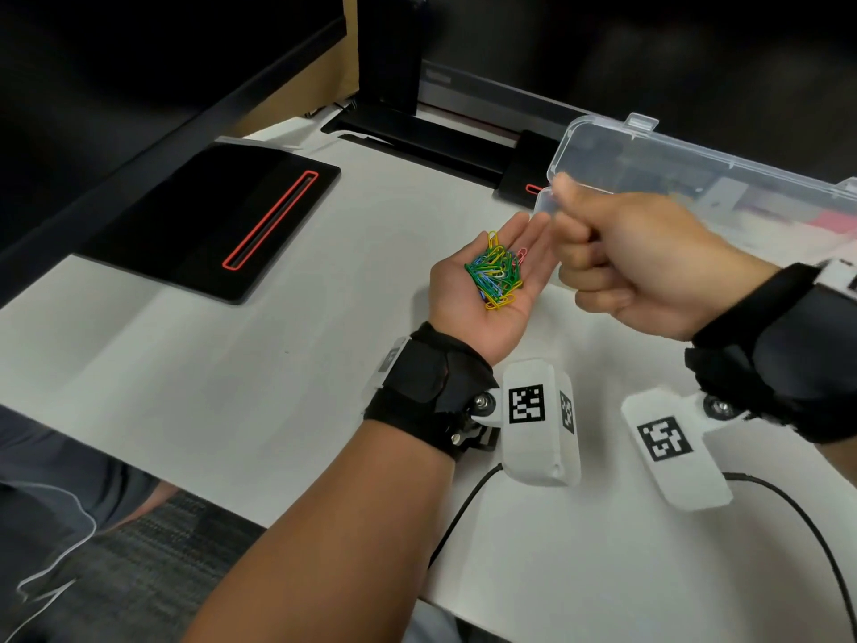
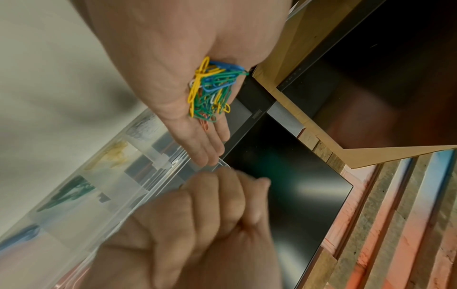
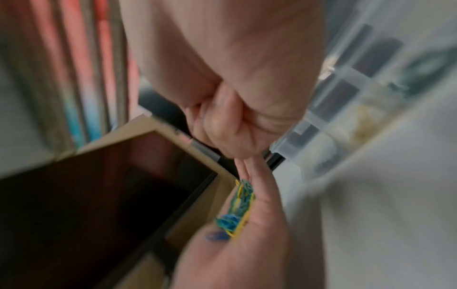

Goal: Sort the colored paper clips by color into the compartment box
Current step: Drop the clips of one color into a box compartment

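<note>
Left hand [image 1: 482, 280] palm-up cradling clips [image 1: 494, 277]; right hand [image 1: 635, 266] fisted beside.

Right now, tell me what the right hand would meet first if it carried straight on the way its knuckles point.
Most likely the fingertips of the open left hand, which lie just ahead of the right hand; the clear compartment box is alongside. Depth is uncertain.

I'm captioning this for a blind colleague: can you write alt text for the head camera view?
An open left hand cups a tangle of green, yellow, blue and red paper clips above a white table. The right hand, fingers curled, hovers beside it, in front of a clear compartment box with its lid raised.
</note>
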A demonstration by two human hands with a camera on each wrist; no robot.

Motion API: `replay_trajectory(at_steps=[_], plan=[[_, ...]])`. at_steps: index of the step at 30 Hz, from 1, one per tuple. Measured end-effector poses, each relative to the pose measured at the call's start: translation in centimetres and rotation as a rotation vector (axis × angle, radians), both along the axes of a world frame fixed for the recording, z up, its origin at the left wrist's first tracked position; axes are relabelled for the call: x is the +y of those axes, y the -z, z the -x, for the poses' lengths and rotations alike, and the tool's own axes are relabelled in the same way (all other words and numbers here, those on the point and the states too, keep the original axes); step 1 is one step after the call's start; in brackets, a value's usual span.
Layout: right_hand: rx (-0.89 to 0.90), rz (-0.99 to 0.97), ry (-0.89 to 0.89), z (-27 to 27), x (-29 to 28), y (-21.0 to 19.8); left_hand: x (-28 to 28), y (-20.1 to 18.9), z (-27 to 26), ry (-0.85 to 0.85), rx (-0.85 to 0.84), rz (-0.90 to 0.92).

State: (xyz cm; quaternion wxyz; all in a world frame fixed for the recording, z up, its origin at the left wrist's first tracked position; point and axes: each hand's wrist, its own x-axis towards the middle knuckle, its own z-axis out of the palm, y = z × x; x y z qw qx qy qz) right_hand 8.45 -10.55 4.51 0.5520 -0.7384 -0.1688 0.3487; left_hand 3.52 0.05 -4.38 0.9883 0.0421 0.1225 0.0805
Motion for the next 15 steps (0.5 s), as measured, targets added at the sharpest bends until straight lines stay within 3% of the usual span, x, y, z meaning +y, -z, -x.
replay_trajectory(at_steps=[4,6,11,15], plan=[[-0.810,0.350,-0.421,2.3,0.4,0.5,-0.2,0.1,0.1,0.028,0.022,-0.052],[-0.997,0.441,-0.466,2.7,0.7,1.1,-0.3,0.2,0.3,0.036,0.014,-0.075],[-1.037,0.370,-0.389,2.5,0.9,1.8,0.0,-0.3,0.6,0.039,0.034,-0.058],[-0.732,0.093,-0.188,1.8,0.4,1.4,0.1,-0.3,0.4,0.010,0.010,-0.046]])
